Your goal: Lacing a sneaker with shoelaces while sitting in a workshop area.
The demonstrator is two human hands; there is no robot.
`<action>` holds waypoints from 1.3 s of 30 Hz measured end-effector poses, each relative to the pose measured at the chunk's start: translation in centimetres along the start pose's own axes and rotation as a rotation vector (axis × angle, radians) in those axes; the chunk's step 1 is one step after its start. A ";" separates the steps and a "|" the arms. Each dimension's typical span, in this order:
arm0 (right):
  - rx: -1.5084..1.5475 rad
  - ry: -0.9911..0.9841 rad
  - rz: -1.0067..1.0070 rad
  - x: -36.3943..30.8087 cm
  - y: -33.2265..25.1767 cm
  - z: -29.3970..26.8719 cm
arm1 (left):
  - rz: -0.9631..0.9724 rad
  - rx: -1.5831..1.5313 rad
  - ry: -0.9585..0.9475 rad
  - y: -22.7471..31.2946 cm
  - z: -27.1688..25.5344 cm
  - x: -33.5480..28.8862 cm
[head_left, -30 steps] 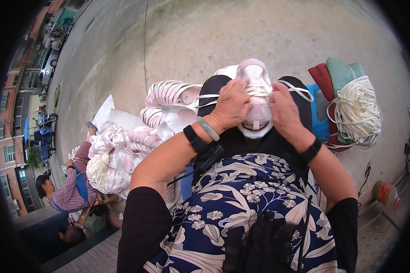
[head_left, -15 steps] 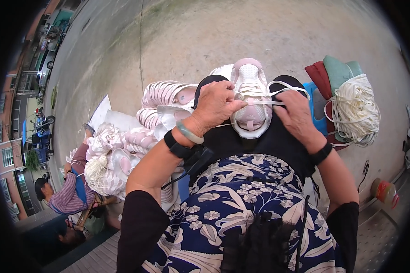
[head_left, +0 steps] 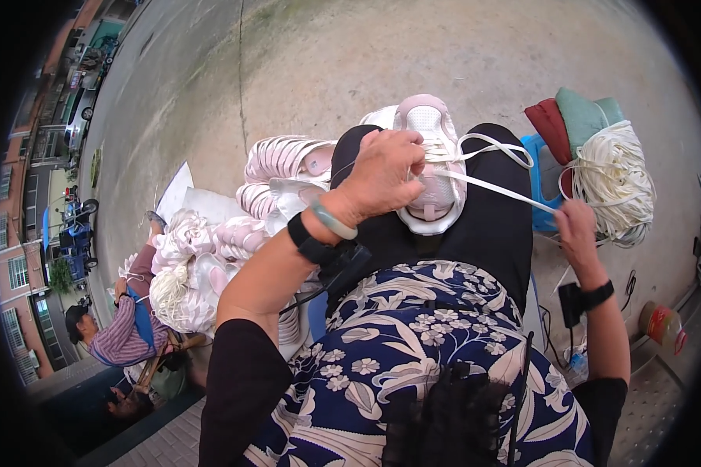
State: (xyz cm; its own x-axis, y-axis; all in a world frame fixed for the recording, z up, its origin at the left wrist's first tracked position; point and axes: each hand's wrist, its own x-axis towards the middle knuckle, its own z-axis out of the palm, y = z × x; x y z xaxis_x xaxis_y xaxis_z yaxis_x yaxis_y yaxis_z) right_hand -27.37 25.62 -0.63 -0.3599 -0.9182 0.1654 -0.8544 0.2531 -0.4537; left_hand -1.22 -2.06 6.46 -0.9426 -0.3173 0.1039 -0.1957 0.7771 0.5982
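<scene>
A pink and white sneaker (head_left: pixel 432 201) rests on my lap between my knees, its toe side pointing away from the heel loop near me. My left hand (head_left: pixel 385 173) is closed at the sneaker's left side, over the eyelets; what its fingertips pinch is partly hidden. A flat white shoelace (head_left: pixel 506 191) runs taut from the sneaker to my right hand (head_left: pixel 578 233), which is closed on its end, out beyond my right knee. Another stretch of lace makes a loose loop over that knee.
Stacked pink and white shoe pieces (head_left: pixel 288 163) lie to the left. A bundle of white laces (head_left: pixel 615 183) hangs by a blue stool (head_left: pixel 544 175) at right, beside folded green cloth (head_left: pixel 588 124). A plastic jar (head_left: pixel 662 327) stands lower right. Another person (head_left: pixel 125 331) sits far left.
My right hand has moved right and toward me, drawing the lace out long and straight. My left hand has shifted slightly right over the sneaker's eyelets.
</scene>
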 end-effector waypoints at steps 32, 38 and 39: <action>0.349 -0.019 0.040 8.7 -13.4 7.3 | 0.013 0.240 0.272 0.3 5.9 1.7; 0.300 -0.023 -0.028 8.7 -12.7 7.7 | 0.031 0.278 0.266 0.7 6.0 1.7; 0.328 -0.007 -0.055 8.7 -12.6 7.8 | 0.035 0.280 0.263 0.8 6.1 1.7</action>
State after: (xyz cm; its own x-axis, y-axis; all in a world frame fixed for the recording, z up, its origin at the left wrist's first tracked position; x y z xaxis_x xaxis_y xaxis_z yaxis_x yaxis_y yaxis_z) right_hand -16.80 12.05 -0.29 -0.3134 -0.9300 0.1919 -0.7059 0.0930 -0.7021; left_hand -4.61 1.34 2.21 -0.8554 -0.3881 0.3429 -0.2649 0.8968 0.3543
